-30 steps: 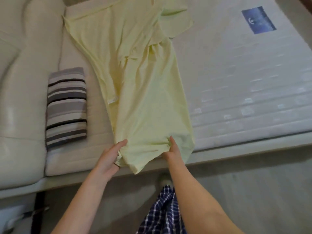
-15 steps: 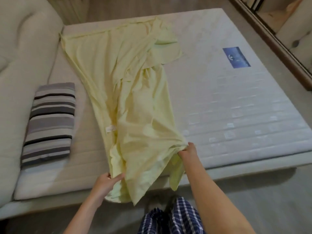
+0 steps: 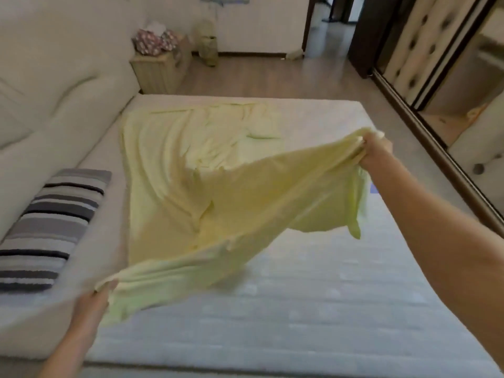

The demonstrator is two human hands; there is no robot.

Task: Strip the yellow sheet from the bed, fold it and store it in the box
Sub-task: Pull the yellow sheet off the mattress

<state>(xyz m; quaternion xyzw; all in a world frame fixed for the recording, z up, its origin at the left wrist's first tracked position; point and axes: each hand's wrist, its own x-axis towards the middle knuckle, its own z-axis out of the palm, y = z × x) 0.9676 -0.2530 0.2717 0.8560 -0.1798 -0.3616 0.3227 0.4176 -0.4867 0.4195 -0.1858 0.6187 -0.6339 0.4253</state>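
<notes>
Across the white quilted mattress (image 3: pixel 300 309), a pale yellow fabric sheet (image 3: pixel 191 165) trails away from left hand (image 3: pixel 92 304) and right hand (image 3: pixel 375 151), both pinching its near edge.

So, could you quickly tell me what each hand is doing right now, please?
Left hand: grips a near edge of the yellow sheet.
Right hand: grips its raised edge.

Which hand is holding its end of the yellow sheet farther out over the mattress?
The right hand: it grips a bunched end of the yellow sheet, raised out across the mattress, while the left hand holds its end low by the near edge.
</notes>
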